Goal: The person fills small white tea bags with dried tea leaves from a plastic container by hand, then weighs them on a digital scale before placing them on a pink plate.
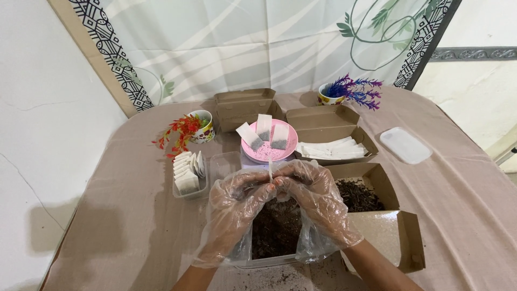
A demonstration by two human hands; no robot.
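— What do the two hands do in the head view?

— Both wear loose clear plastic gloves. The left hand (234,207) and the right hand (318,199) meet at the fingertips above a clear tub of dark loose tea (276,229). Between them they pinch a small white tea bag (270,171), which stands upright and is seen from its thin edge. The fingers of both hands are closed together on it.

— Where is this tub?

— It is on the table (129,226), at the near edge, directly under the hands. Some dark crumbs lie on the cloth in front of it.

— And around it?

— Just to the right there is an open brown cardboard box (377,180) with more dark tea inside, its lid folded toward the person. Behind the hands stands a pink plate (288,148) with three filled tea bags on it. To the left, a small clear container (188,175) holds a row of white bags standing upright. Behind the plate on the right, another brown box (331,121) holds flat white empty bags. A closed brown box (245,105) is further back. A white plastic lid (405,144) lies apart on the right. Two small cups with artificial plants, one red (180,132) and one purple (355,89), stand at the back.
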